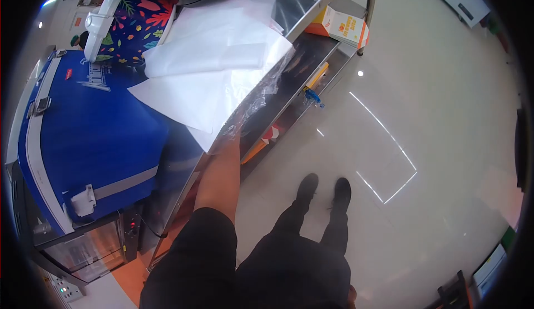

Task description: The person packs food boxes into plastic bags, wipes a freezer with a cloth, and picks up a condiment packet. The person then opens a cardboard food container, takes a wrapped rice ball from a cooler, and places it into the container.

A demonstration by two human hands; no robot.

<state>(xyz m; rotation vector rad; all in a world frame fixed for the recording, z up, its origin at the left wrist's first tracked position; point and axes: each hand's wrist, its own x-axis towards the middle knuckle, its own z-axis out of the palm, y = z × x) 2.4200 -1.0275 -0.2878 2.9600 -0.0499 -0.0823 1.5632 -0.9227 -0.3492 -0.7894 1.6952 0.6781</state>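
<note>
My left forearm (219, 175) reaches from its dark sleeve in under the edge of the steel counter. My left hand is hidden there, beneath white paper sheets (222, 58) and a crumpled clear plastic wrap (258, 100) that hang over the counter's edge. The hand's grip does not show. Of my right hand (352, 294) only a sliver of skin appears low beside my dark clothing, and its fingers cannot be made out.
A large blue insulated box (103, 136) stands at the left, below a colourful patterned container (139, 28). On the lower shelf (300, 67) are an orange-and-white carton (345, 28) and a blue item (313, 96). A glass-fronted appliance (86, 253) sits lower left.
</note>
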